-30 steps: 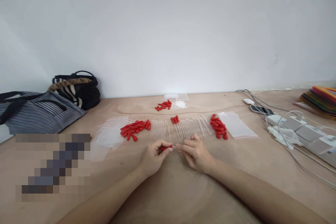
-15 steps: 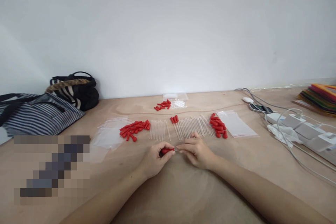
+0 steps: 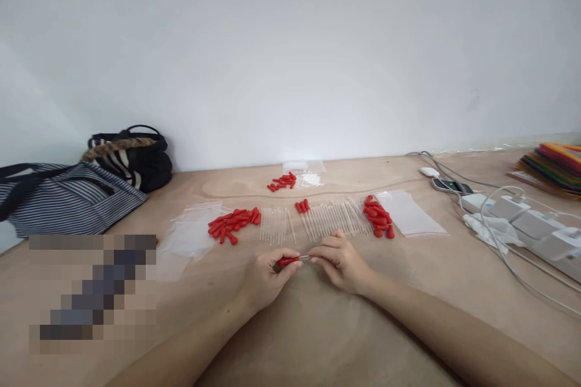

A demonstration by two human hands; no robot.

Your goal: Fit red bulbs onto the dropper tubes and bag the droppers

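Between thumb and fingers, my left hand (image 3: pixel 267 272) pinches a red rubber dropper bulb (image 3: pixel 285 261). My right hand (image 3: pixel 338 263) grips a clear glass dropper tube (image 3: pixel 305 258), whose left end meets the mouth of the bulb; how deep it sits inside cannot be made out. Beyond my hands lies a row of glass tubes (image 3: pixel 336 219), with a few red bulbs (image 3: pixel 302 205) at its upper left. A smaller group of tubes (image 3: pixel 273 225) is to the left, beside a pile of red bulbs (image 3: pixel 235 222). Another bulb pile (image 3: pixel 378 216) lies right of the row.
Clear plastic bags lie at left (image 3: pixel 193 230) and right (image 3: pixel 411 214). Farther back are more bulbs (image 3: pixel 282 181) and tubes (image 3: pixel 310 179). A striped bag (image 3: pixel 72 196) stands at left; a power strip with chargers (image 3: pixel 535 224) and cables is at right. A blurred patch hides something at lower left.
The bulb and tube stay joined between my hands, with the fingers shifting only slightly; my left fingers sit a little lower over the bulb. The piles look the same.
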